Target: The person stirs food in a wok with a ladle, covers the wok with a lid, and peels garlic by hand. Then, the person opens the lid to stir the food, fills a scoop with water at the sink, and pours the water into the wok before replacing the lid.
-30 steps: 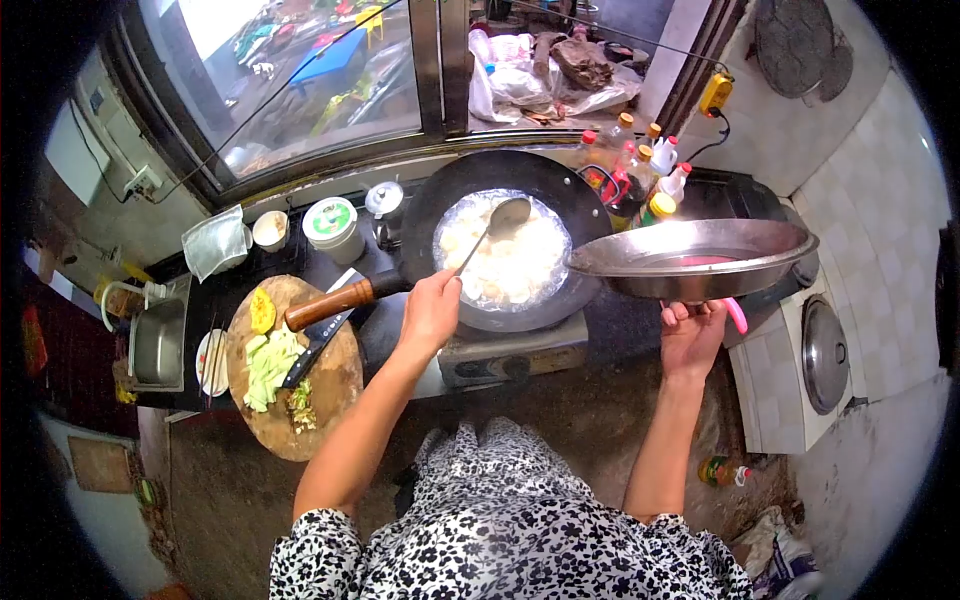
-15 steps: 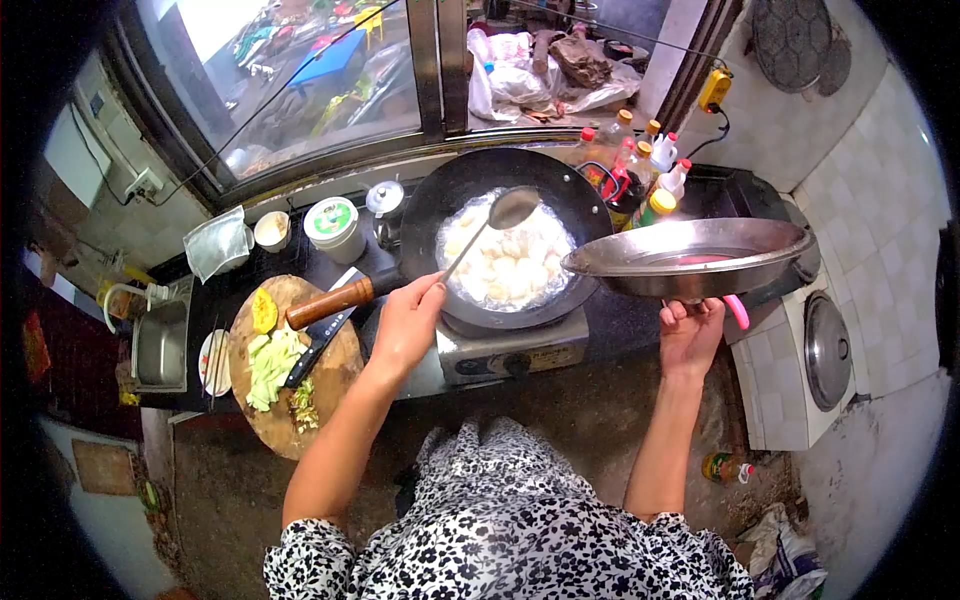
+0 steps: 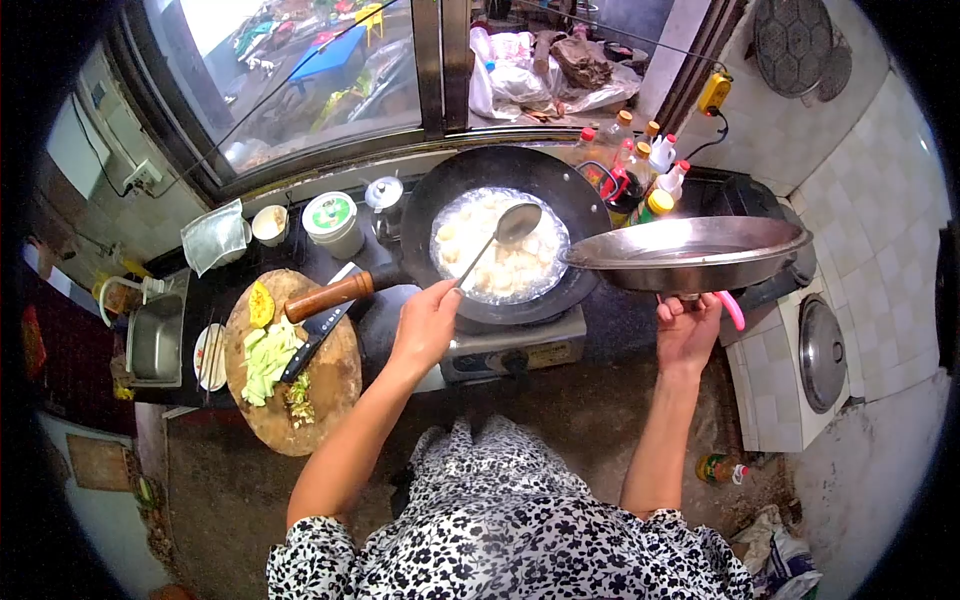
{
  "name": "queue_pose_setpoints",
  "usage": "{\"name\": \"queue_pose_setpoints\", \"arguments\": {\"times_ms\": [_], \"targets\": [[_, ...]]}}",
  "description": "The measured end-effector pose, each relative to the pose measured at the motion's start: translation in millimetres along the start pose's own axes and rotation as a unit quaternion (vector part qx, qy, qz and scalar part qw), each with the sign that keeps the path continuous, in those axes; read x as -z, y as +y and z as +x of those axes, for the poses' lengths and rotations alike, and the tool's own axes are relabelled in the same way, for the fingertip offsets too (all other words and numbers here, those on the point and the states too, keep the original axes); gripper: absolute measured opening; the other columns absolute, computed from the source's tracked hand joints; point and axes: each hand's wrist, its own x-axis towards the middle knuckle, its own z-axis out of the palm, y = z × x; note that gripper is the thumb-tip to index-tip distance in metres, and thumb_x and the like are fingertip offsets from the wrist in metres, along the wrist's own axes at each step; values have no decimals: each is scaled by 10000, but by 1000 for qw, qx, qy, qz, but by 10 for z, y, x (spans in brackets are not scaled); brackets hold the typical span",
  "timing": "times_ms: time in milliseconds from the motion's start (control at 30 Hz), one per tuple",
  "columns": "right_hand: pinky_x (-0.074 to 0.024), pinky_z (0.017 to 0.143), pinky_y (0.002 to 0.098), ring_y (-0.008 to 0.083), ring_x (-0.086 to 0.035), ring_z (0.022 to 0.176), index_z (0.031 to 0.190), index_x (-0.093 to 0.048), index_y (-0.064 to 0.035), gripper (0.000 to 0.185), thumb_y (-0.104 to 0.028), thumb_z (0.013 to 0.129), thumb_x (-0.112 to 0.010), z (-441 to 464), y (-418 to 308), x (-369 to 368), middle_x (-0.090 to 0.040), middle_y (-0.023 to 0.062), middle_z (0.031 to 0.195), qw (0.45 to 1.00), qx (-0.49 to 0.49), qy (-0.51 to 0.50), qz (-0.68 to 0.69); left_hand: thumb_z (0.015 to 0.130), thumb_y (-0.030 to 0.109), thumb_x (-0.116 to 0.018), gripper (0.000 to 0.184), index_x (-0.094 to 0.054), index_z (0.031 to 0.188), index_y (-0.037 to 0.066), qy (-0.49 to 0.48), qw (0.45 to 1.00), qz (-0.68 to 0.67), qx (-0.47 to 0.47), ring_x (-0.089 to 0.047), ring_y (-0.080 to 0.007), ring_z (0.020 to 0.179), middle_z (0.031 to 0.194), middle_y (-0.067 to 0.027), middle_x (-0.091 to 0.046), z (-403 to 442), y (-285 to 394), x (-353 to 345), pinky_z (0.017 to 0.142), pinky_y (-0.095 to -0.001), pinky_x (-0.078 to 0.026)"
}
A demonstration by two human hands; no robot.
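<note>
My left hand is closed around the thin handle of a metal ladle. The ladle's bowl is over the dark wok, above pale pieces in bubbling liquid; whether it touches them I cannot tell. At the right, my right hand grips from below a wide, shallow steel wok lid, hollow side up. A pink handle part sticks out beside the fingers. The wok rests on a steel stove, its wooden handle reaching left over the round chopping board.
On the board lie cut green vegetable pieces, a yellow piece and a black-handled knife. Behind stand a white tub and several sauce bottles. A sink is at the far left; a bottle is on the floor.
My left hand and the ladle have shifted slightly right, and the ladle's bowl sits a little lower over the wok. My right hand with the lid stays almost in place.
</note>
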Motion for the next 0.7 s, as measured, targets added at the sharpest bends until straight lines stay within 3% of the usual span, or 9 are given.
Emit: {"name": "queue_pose_setpoints", "arguments": {"times_ms": [200, 300, 400, 433, 567, 700], "targets": [[-377, 503, 286, 143, -434, 578, 913, -499, -98, 135, -223, 871, -529, -47, -31, 20, -525, 38, 805, 1000, 5, 19, 5, 894, 241, -488, 358, -616, 1149, 25, -22, 998, 44, -29, -647, -297, 874, 900, -212, -655, 253, -126, -199, 780, -370, -468], [-378, 502, 287, 145, -435, 577, 905, -493, -93, 141, -225, 870, -532, -73, -80, 26, -522, 44, 795, 1000, 10, 15, 4, 896, 219, -502, 334, -633, 1121, 10, -52, 997, -53, 20, -613, -216, 751, 799, -138, -658, 303, -174, -198, 696, -337, -458], [-378, 501, 285, 147, -435, 576, 892, -485, -96, 142, -227, 870, -536, -105, -106, 22, -520, 46, 783, 999, 26, 39, 2, 925, 201, -508, 298, -650, 1128, 35, -62, 981, -159, 87, -387, -47, 498, 634, 45, -473, 157, 27, -43, 441, -223, -274], [-378, 501, 284, 146, -436, 576, 890, -482, -98, 143, -227, 869, -538, -110, -110, 25, -518, 46, 780, 999, 25, 42, 3, 942, 215, -504, 304, -633, 1159, 45, -77, 976, -173, 109, -353, -44, 450, 619, 44, -458, 93, 137, 41, 396, -218, -245], [-379, 502, 284, 144, -438, 575, 878, -479, -104, 145, -230, 865, -549, -118, -123, -20, -511, 44, 766, 999, 14, 44, -5, 968, 230, -485, 329, -584, 1231, 59, -100, 966, -207, 116, -336, -38, 431, 599, 52, -433, -19, 150, 223, 371, -206, -223], [-382, 504, 286, 141, -443, 574, 863, -487, -108, 143, -232, 861, -558, -82, -102, -44, -508, 40, 748, 1000, 8, 27, -4, 933, 165, -521, 313, -627, 1153, -32, -87, 951, -274, 111, -403, -51, 581, 663, 44, -473, -122, 184, 332, 517, -222, -317]]}}
